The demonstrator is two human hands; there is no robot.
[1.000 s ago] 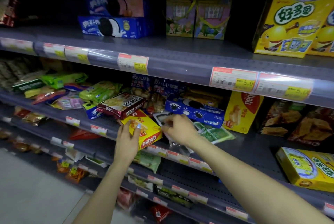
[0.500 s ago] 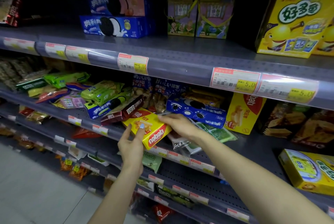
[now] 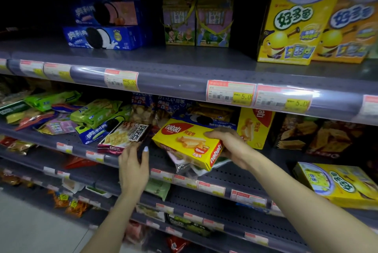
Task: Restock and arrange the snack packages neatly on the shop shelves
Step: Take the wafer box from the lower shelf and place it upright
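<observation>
Head view, dim shop aisle. The right hand (image 3: 229,146) gripped the right end of a yellow Nabati wafer box (image 3: 188,143), fingers curled over its top edge, thumb side hidden behind; the box sat tilted at centre frame, above the front lip of the middle shelf (image 3: 235,173) and over some clear-wrapped packets (image 3: 184,166). The left hand (image 3: 134,166), lower centre-left, held the near corner of a dark cracker box (image 3: 125,137), thumb up along its edge; the rest of its fingers were hidden, so the grip could not be read fully. That box lay slanted on the shelf, touching a blue Oreo pack (image 3: 95,133) to its left. The hands were apart, one box each. Green and pink snack packs (image 3: 96,112) lay heaped on the left of the same shelf. A second yellow Nabati box (image 3: 253,128) stood upright behind the right hand. On the top shelf: blue Oreo boxes (image 3: 104,37) upper left, cartoon gift boxes (image 3: 197,19) centre, tall yellow fish-snack boxes (image 3: 292,25) upper right. Price labels (image 3: 230,93) lined the shelf edges.
</observation>
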